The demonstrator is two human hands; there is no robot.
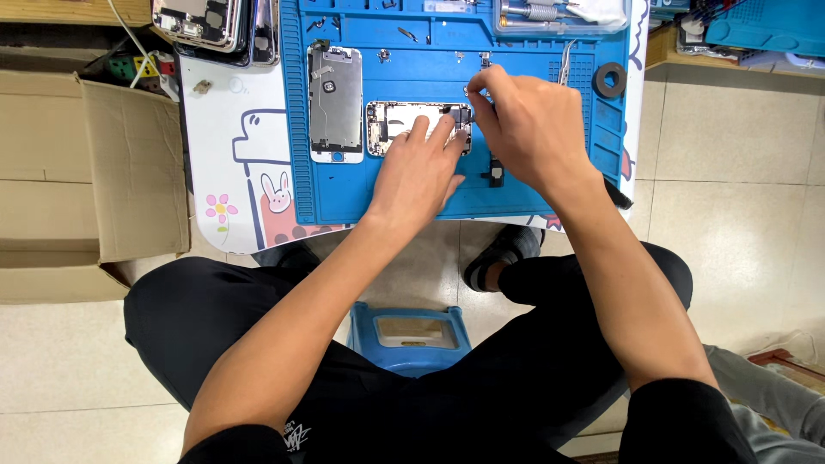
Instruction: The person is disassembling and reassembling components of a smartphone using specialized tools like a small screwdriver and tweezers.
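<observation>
Black-trousered knees [258, 326] fill the bottom of the view, with a small blue stool [411, 337] on the tiled floor between them. Two bare forearms reach up from there to a low tabletop [232, 129] with a white cover showing a cartoon rabbit and a flower.

On it lies a blue work mat [533, 193]. Near the mat's middle sits an opened phone body [404, 125], lying flat with its insides exposed. The left hand [421, 172] rests palm down on the lower edge of the phone body, fingers spread across it and pressing it to the mat. The right hand [528, 120] hovers just beside the phone's right end, fingertips pinched together at the top; it seems to hold something very small, too small to make out.

Left of the phone body, a separated screen panel [335, 103] lies face down on the mat. A small dark part [497, 174] lies on the mat just below the right hand. A black ring [611, 80] sits at the mat's right edge, and a clear tray of tools [559, 15] stands at the top. More phone shells [219, 26] are stacked at the top left, and an open cardboard box [86, 172] stands on the floor to the left.
</observation>
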